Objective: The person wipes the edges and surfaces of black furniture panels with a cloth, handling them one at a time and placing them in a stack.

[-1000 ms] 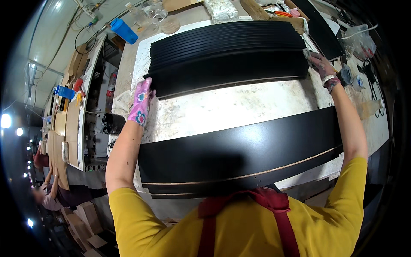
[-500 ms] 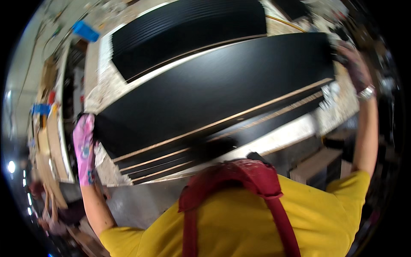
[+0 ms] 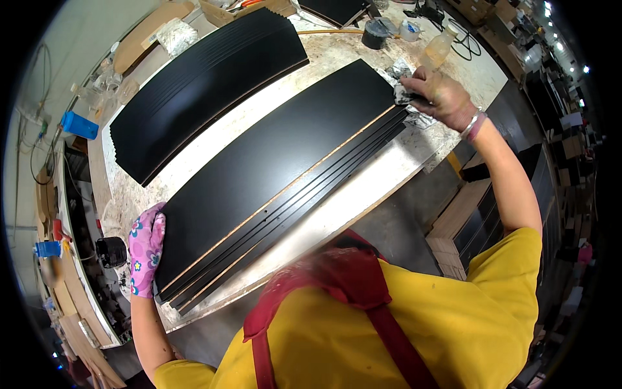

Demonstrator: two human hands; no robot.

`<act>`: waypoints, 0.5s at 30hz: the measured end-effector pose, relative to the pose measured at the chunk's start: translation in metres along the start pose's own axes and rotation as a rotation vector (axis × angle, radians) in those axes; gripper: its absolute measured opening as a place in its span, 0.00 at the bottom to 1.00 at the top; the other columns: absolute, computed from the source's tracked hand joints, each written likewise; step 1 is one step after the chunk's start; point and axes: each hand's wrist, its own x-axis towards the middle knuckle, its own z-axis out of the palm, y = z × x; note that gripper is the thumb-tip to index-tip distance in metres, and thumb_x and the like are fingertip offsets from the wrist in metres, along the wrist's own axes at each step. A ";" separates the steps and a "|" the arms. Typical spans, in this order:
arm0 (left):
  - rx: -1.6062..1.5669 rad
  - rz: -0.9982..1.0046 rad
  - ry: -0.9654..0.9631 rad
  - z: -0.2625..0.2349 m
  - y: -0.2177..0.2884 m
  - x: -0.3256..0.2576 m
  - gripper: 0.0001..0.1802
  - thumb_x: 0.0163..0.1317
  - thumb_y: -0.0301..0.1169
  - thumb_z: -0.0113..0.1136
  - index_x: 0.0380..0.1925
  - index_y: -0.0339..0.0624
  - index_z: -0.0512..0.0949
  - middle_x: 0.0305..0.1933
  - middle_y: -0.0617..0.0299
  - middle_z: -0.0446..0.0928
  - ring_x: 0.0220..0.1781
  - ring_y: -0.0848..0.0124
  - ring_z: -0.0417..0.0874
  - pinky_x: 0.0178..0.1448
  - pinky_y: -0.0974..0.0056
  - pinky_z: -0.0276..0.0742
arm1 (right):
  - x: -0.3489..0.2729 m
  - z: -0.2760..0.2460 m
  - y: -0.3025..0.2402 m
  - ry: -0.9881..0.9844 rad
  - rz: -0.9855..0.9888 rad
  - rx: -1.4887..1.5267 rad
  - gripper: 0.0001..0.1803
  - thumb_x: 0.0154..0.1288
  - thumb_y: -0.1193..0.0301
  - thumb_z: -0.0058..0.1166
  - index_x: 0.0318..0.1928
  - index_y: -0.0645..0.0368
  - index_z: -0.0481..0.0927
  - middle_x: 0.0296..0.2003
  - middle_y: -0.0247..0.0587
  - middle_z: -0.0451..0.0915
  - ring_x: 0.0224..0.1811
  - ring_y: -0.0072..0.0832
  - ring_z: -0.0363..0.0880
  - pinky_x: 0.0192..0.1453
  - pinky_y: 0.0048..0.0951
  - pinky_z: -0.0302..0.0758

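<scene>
A stack of long black panels [image 3: 278, 155] lies slantwise before me; the top one has a bare tan front edge. My left hand [image 3: 146, 249], in a pink flowered glove, is closed around the stack's left end. At the far right corner my right hand [image 3: 444, 97], wearing a wristband, pinches a crumpled, black-stained rag [image 3: 403, 91] against the end of the top panel. Some fingertips of both hands are hidden. Whitish crumpled material [image 3: 421, 120] lies under that corner, partly beneath the hand.
Behind stands a second black stack [image 3: 210, 91] on the stained white table [image 3: 343, 201]. A dark pot [image 3: 376, 34], a clear bottle [image 3: 438, 47] and a black cable [image 3: 468, 42] are at the back right. A black cup [image 3: 111, 251] sits left; stacked boards [image 3: 463, 227] stand right.
The view has swung, so both stacks slant more steeply and more of the table's back right shows. My right hand with the rag is now at the top panel's front right corner.
</scene>
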 end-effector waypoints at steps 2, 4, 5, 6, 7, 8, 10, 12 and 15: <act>0.052 -0.052 -0.001 0.001 -0.004 -0.003 0.20 0.73 0.39 0.46 0.51 0.36 0.78 0.51 0.46 0.80 0.54 0.50 0.79 0.60 0.57 0.72 | 0.006 -0.003 -0.023 0.040 -0.072 -0.076 0.24 0.55 0.73 0.62 0.54 0.56 0.76 0.40 0.44 0.76 0.42 0.43 0.77 0.46 0.38 0.76; 0.068 -0.066 0.008 0.007 -0.015 -0.004 0.20 0.73 0.40 0.47 0.50 0.35 0.78 0.50 0.46 0.80 0.54 0.50 0.79 0.60 0.57 0.72 | 0.011 0.006 -0.037 0.178 -0.276 -0.121 0.21 0.55 0.70 0.61 0.50 0.57 0.76 0.39 0.44 0.76 0.41 0.41 0.78 0.45 0.40 0.77; 0.065 -0.061 0.012 0.010 -0.024 -0.003 0.20 0.72 0.41 0.47 0.49 0.35 0.79 0.49 0.46 0.80 0.54 0.50 0.79 0.60 0.57 0.72 | 0.019 0.010 -0.056 0.172 -0.303 -0.081 0.19 0.54 0.71 0.61 0.47 0.60 0.76 0.37 0.43 0.75 0.40 0.41 0.78 0.44 0.40 0.76; 0.062 -0.057 0.015 0.010 -0.029 -0.003 0.21 0.72 0.41 0.47 0.48 0.34 0.79 0.49 0.45 0.81 0.54 0.50 0.79 0.60 0.57 0.72 | 0.029 0.013 -0.074 0.178 -0.361 -0.061 0.18 0.53 0.71 0.61 0.46 0.60 0.76 0.36 0.42 0.75 0.39 0.41 0.77 0.43 0.40 0.76; 0.028 -0.041 0.017 0.011 -0.027 -0.003 0.21 0.72 0.41 0.48 0.48 0.34 0.79 0.49 0.45 0.81 0.54 0.50 0.79 0.60 0.57 0.72 | 0.037 0.016 -0.092 0.181 -0.418 -0.047 0.17 0.53 0.72 0.61 0.45 0.60 0.77 0.35 0.42 0.75 0.38 0.41 0.77 0.43 0.39 0.76; -0.001 -0.027 0.027 0.009 -0.019 -0.002 0.21 0.72 0.42 0.48 0.47 0.33 0.79 0.49 0.45 0.81 0.54 0.50 0.79 0.60 0.57 0.72 | 0.040 0.016 -0.102 0.226 -0.461 -0.041 0.18 0.52 0.73 0.61 0.46 0.60 0.77 0.35 0.41 0.75 0.36 0.39 0.77 0.40 0.38 0.76; -0.044 -0.027 0.043 0.009 -0.023 -0.003 0.22 0.71 0.43 0.49 0.47 0.33 0.79 0.49 0.45 0.81 0.55 0.50 0.79 0.60 0.58 0.72 | 0.041 0.013 -0.096 0.213 -0.474 -0.073 0.19 0.52 0.73 0.61 0.47 0.59 0.77 0.36 0.41 0.75 0.36 0.39 0.77 0.39 0.38 0.76; -0.044 -0.005 0.041 0.008 -0.028 -0.007 0.22 0.71 0.43 0.49 0.47 0.33 0.79 0.49 0.46 0.81 0.55 0.50 0.79 0.60 0.58 0.72 | 0.034 0.014 -0.072 0.177 -0.442 -0.103 0.21 0.51 0.73 0.62 0.49 0.59 0.77 0.35 0.41 0.75 0.35 0.39 0.77 0.37 0.39 0.75; -0.045 -0.013 0.038 0.009 -0.025 -0.007 0.22 0.71 0.43 0.49 0.47 0.34 0.79 0.48 0.47 0.81 0.53 0.51 0.80 0.58 0.59 0.73 | 0.032 0.014 -0.091 0.191 -0.408 -0.133 0.21 0.51 0.73 0.62 0.49 0.59 0.77 0.32 0.43 0.74 0.36 0.40 0.77 0.39 0.40 0.76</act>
